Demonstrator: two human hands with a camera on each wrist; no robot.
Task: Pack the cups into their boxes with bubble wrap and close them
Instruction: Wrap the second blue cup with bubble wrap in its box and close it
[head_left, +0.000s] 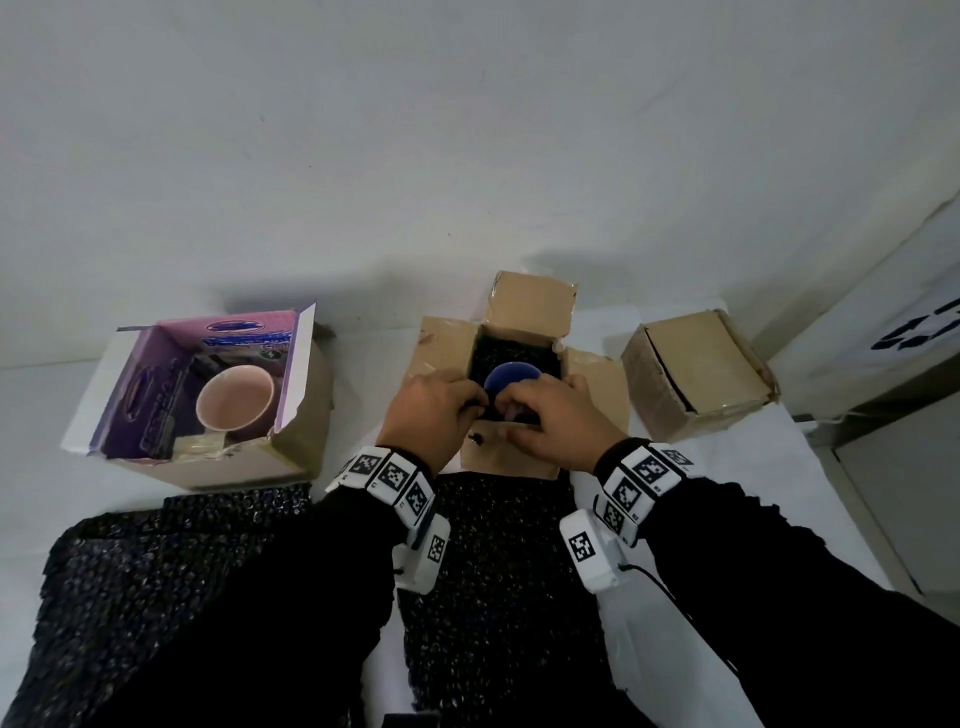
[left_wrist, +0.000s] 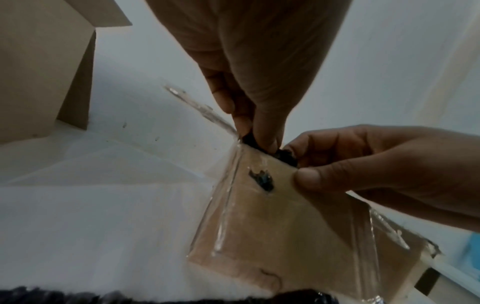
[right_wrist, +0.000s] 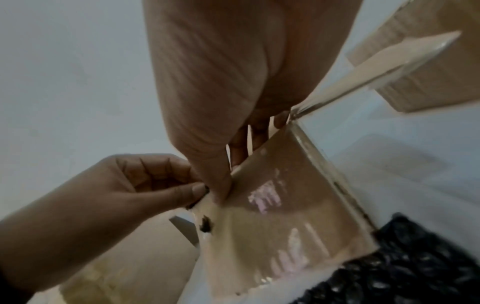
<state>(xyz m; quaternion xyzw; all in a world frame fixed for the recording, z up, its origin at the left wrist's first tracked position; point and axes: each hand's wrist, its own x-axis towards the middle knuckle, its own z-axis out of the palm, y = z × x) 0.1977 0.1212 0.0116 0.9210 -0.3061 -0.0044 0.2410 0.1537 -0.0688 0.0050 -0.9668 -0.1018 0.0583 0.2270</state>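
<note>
A blue cup (head_left: 511, 379) sits inside the open middle cardboard box (head_left: 597, 384), which is lined with black bubble wrap (head_left: 511, 348). Both hands meet at the box's near rim. My left hand (head_left: 475, 402) pinches a tuft of the black bubble wrap (left_wrist: 285, 157) at the rim's left part. My right hand (head_left: 511, 410) has its thumb (right_wrist: 221, 185) outside the near flap (right_wrist: 280, 216) and its fingers inside the box, pinching the wrap against the flap's edge. A pink cup (head_left: 236, 397) stands in the open purple-lined box (head_left: 301, 415) at the left.
A closed cardboard box (head_left: 696, 374) stands at the right. Two black bubble wrap sheets lie on the white table: one (head_left: 498, 561) under my wrists, another (head_left: 156, 571) at the front left. A wall runs behind the boxes, and a cabinet (head_left: 909, 467) stands at the right.
</note>
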